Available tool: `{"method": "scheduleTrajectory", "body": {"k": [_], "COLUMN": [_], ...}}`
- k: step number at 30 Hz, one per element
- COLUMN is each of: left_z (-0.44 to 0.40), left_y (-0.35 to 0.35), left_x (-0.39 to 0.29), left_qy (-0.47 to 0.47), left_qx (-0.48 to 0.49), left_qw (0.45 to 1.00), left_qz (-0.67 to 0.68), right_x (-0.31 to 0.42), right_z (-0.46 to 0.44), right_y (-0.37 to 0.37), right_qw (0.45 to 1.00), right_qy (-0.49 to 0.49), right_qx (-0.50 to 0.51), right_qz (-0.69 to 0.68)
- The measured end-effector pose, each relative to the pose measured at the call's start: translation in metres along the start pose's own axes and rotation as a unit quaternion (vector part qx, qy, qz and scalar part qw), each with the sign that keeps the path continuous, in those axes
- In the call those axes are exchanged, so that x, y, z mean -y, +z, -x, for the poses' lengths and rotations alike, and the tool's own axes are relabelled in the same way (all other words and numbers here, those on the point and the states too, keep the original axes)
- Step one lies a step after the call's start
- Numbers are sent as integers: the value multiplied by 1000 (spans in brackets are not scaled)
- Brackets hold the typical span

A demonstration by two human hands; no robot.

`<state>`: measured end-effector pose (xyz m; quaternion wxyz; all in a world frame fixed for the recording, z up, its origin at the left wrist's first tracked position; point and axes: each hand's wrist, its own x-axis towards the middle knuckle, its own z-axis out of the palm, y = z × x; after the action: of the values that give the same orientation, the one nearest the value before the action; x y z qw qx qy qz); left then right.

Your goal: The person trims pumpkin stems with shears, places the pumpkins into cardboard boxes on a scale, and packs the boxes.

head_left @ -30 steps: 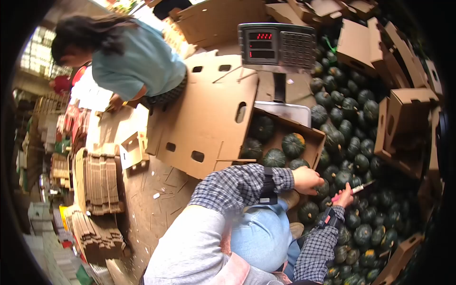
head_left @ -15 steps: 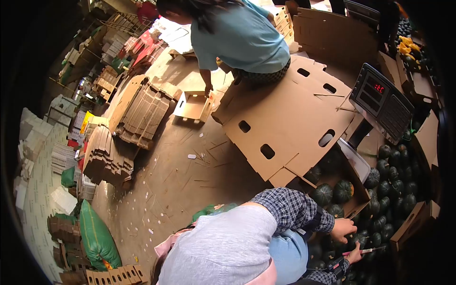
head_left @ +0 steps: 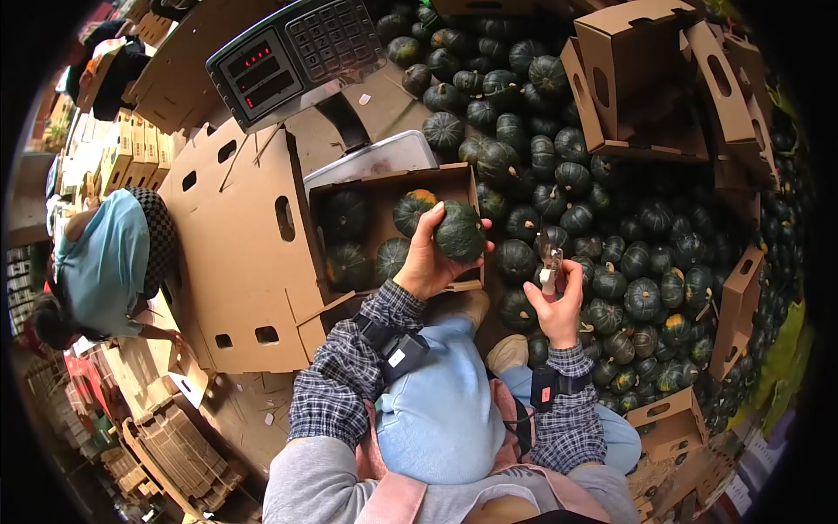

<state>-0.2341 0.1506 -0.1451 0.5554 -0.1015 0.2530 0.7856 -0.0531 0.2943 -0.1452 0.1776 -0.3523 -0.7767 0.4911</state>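
A dark green pumpkin (head_left: 459, 232) rests in the grip of my left hand (head_left: 429, 264), with thumb and fingers around its sides. It is held above the right end of an open cardboard box (head_left: 454, 179). Inside that box lie several more pumpkins, one with an orange patch (head_left: 415, 210). My right hand (head_left: 559, 306) is closed around the pale handles of small pruning shears (head_left: 549, 262), whose metal blades point away from me over the pumpkin pile (head_left: 642, 297).
A scale with a lit red display (head_left: 262, 70) stands beyond the box, its platform (head_left: 375, 159) beside it. Flattened cardboard (head_left: 244, 262) spreads to the left, where a person in a blue shirt (head_left: 105, 253) bends. Cardboard boxes (head_left: 642, 87) stand at the upper right.
My view has swung toward the pumpkins. My hands were close together low over the pile; now they are apart, the left one holding a pumpkin by the box.
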Motion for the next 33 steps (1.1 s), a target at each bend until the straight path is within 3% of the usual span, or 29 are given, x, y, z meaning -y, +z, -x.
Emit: {"method": "scheduleTrajectory", "body": {"k": [2,3,4,5,6,7,9,11,12,15,19,20,23,24,25,27,29,33], "left_z": [9,13,17,18,17,14,7,2,-1,-4,-11,-14,-21,-17,-8,12,40,102], "left_y": [1,1,-8,-19,-28,-39,-52,-63,-64,-61,-82,-87,-85,-75,-57,-39,-27,-36], "left_x": [-21,-34,-44,-51,-56,-62,-66,-58,-56,-60,-58,-53,-36,-31,-27,-17,-7,10], "left_qy": [95,159,247,313,305,289,191,163,170,177,232,236,225,233,251,296,284,180], "left_qx": [-112,-163,-218,-255,-282,-292,-323,-300,-301,-269,-190,-187,-223,-227,-227,-200,-141,-50], "left_qw": [965,904,745,524,407,354,377,248,223,255,465,474,389,351,347,407,513,578], "left_qz": [-219,-363,-581,-750,-814,-840,-847,-906,-911,-912,-833,-828,-865,-878,-875,-841,-798,-794], "right_x": [-5,-13,-22,-34,-43,-49,-55,-53,-51,-62,-70,-68,-64,-67,-62,-66,-91,-88], "right_z": [8,10,12,14,14,14,12,13,13,12,12,12,7,4,1,-6,-11,-9], "right_y": [-11,-15,-17,-16,-16,-15,-11,-14,-17,-21,-19,-19,-22,-25,-27,-28,-29,-22], "right_qw": [1000,999,997,993,990,986,983,988,991,993,991,991,985,967,936,868,837,793], "right_qy": [23,24,56,67,88,110,111,105,101,89,99,97,73,98,137,164,211,227], "right_qx": [-12,-26,-30,-51,-61,-72,-77,-68,-65,-73,-82,-78,-121,-140,-155,-206,-203,-177], "right_qz": [-10,-5,-44,-84,-93,-102,-124,-93,-59,-26,-37,-38,98,187,283,421,463,537]}}
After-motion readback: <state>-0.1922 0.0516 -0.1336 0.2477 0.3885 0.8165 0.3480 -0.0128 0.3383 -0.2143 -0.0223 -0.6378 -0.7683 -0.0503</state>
